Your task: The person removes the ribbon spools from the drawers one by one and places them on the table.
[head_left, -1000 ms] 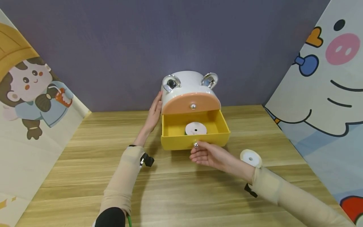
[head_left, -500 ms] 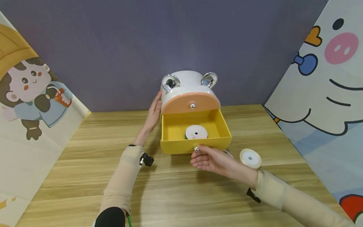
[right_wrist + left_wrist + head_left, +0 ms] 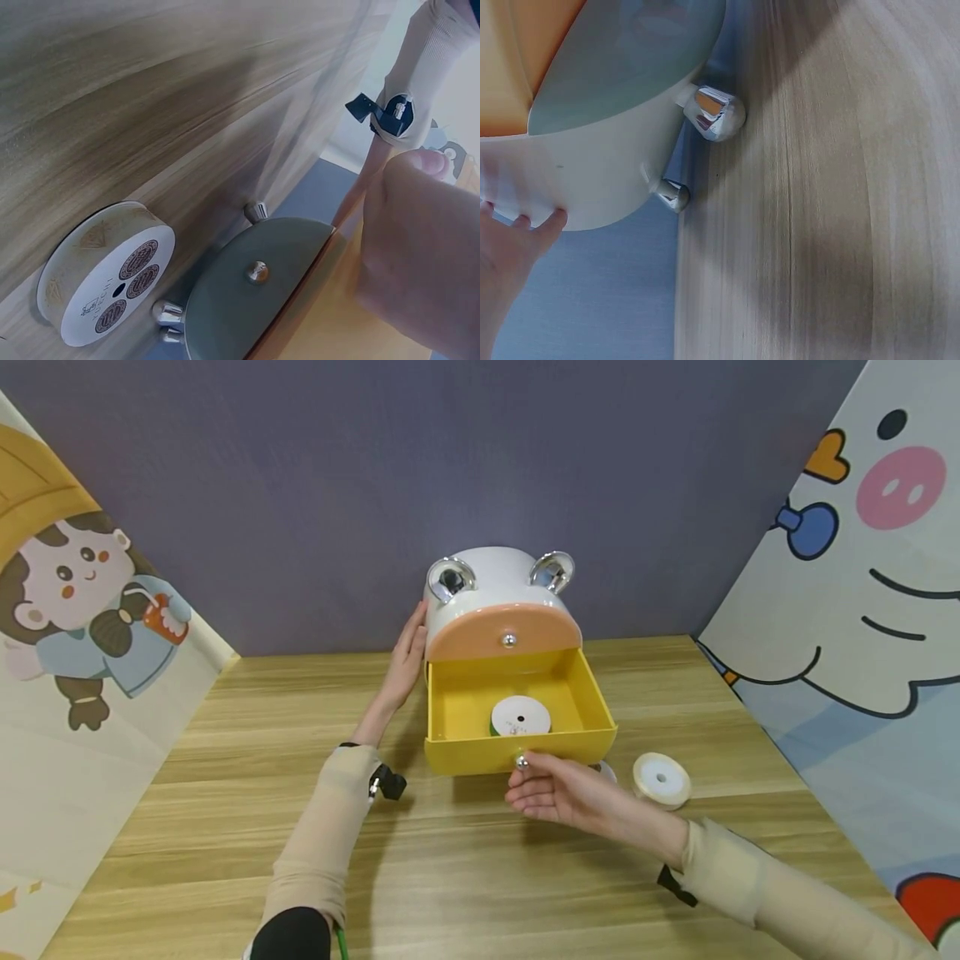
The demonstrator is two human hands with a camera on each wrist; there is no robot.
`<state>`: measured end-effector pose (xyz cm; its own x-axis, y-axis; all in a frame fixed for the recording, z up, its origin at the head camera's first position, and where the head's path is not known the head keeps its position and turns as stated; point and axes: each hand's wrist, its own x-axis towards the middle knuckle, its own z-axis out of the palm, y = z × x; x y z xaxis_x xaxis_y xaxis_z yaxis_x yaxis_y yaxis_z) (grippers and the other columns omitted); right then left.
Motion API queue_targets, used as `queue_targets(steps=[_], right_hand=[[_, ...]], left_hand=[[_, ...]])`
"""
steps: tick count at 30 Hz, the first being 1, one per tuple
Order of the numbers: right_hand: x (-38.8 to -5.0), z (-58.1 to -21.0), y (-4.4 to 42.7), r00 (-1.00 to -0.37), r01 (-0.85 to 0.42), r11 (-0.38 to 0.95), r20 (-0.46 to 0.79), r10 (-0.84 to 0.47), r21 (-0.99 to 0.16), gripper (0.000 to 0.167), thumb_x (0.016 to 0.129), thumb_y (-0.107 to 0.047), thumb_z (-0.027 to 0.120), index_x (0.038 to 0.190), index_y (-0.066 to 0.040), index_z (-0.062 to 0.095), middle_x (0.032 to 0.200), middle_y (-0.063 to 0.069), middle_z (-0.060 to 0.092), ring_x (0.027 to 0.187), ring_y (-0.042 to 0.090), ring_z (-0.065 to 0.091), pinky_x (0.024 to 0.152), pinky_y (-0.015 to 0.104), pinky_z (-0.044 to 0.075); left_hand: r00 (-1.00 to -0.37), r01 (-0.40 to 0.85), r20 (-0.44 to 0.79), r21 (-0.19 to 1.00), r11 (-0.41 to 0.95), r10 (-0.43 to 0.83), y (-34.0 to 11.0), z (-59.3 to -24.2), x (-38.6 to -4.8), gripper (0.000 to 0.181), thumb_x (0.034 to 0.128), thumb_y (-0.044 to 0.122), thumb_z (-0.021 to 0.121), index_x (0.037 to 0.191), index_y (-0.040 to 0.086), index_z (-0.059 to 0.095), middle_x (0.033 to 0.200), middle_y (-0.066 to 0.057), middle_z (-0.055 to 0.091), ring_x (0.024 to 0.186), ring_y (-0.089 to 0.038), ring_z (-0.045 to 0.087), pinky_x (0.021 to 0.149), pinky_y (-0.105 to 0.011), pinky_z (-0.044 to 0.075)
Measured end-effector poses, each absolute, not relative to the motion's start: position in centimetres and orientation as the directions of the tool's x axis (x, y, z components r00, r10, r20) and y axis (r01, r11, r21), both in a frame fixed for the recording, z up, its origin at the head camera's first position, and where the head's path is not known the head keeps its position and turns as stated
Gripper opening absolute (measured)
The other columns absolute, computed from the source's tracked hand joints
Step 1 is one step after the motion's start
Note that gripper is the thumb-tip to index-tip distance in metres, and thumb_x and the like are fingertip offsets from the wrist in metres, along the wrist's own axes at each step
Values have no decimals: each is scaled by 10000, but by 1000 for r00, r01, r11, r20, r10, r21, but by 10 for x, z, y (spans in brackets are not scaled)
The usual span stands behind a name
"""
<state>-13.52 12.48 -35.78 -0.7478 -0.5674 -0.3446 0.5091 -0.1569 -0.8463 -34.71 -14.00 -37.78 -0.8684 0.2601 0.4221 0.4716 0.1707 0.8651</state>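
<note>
A white animal-shaped storage box [image 3: 498,575] with silver ears stands against the back wall. Its yellow drawer [image 3: 450,755] is pulled out toward me. My right hand [image 3: 573,793] pinches the drawer's silver knob [image 3: 521,762] between thumb and fingers; the right wrist view shows that hand [image 3: 420,247] from behind, its fingertips hidden. My left hand [image 3: 405,664] rests against the box's left side, and in the left wrist view the fingertips [image 3: 553,219] touch the white wall. Inside the drawer lies a white-faced spool [image 3: 517,717] with a green edge.
On the wooden table [image 3: 450,877], right of the drawer, lies a pale ribbon spool [image 3: 662,779]. Another spool [image 3: 606,771] shows partly behind my right hand. A spool with printed labels [image 3: 120,281] appears close up in the right wrist view. Printed panels flank both sides.
The drawer has slid farther out toward me, carrying its spool, and my right hand has moved back with the knob. A spool edge now shows beside that hand. My left hand stays put.
</note>
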Motion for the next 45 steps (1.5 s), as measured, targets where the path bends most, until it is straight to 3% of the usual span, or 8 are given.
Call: queue_targets(steps=[8,18,27,39,45], right_hand=[[-130,-357,126,-735,515,-150,-344,-585,-844,352,1065,-329,421,956,-113,677,918,-5,757,865,94,716,837,218,581],[-125,-360,127,-726,515,-136,-346,-594,-847,342,1061,-314,427,956,-110,681,916,-8,757,858,87,716,834,218,583],[-125,-362,128,-712,517,-132,-339,-614,-846,339,1062,-332,439,990,-98,675,943,-1,756,879,93,715,863,230,582],[-123,-363,129,-699,515,-124,-332,-633,-848,363,1068,-344,420,1025,-87,673,971,2,758,903,99,714,876,228,578],[-121,-362,130,-657,504,-85,-318,-684,-859,391,1070,-365,409,1064,-76,672,1004,9,759,924,109,720,877,236,582]], left_hand=[[-863,485,438,857,174,251,-139,-380,-348,541,1068,480,313,1581,320,243,1680,47,165,1558,-194,151,1274,-483,143],[-873,464,417,870,169,252,-139,-374,-343,500,1100,232,307,1593,230,224,1687,-17,139,1562,-230,130,1277,-484,128],[-877,443,387,880,170,286,-139,-353,-321,516,1098,235,305,1597,152,200,1687,-85,113,1564,-280,107,1273,-512,128],[-875,445,389,880,165,288,-139,-354,-323,507,1099,200,291,1595,140,205,1687,-94,111,1564,-272,113,1278,-490,124],[-868,463,410,873,154,280,-139,-365,-334,507,1099,208,296,1597,175,206,1689,-82,104,1565,-271,102,1277,-507,109]])
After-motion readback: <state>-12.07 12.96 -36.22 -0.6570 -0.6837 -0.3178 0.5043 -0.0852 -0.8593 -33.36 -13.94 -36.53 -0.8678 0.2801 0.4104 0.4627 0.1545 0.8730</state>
